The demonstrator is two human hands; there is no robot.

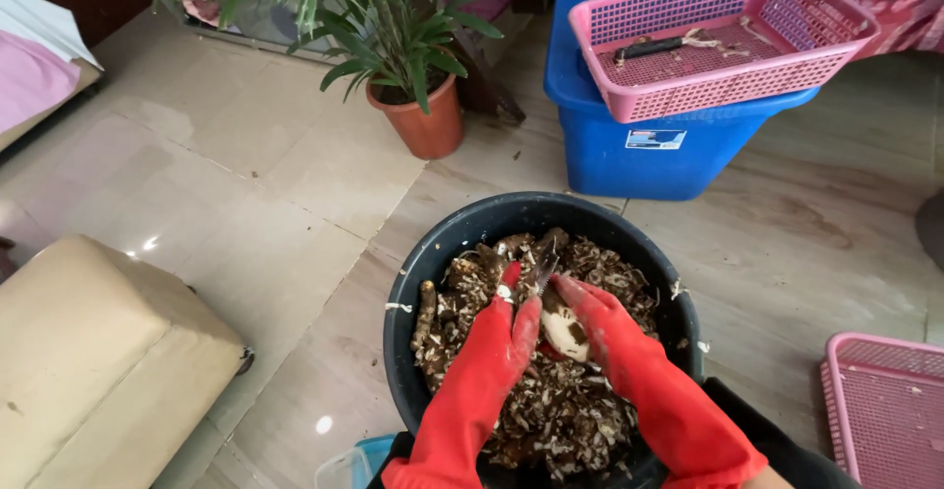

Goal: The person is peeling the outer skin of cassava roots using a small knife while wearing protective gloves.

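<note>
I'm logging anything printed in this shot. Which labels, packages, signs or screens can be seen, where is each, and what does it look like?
Label: one small rectangular sticker on the front wall of the blue plastic tub, behind the black bucket; white with blue patches, print too small to make out.
No packages, signs or screens show.
</note>
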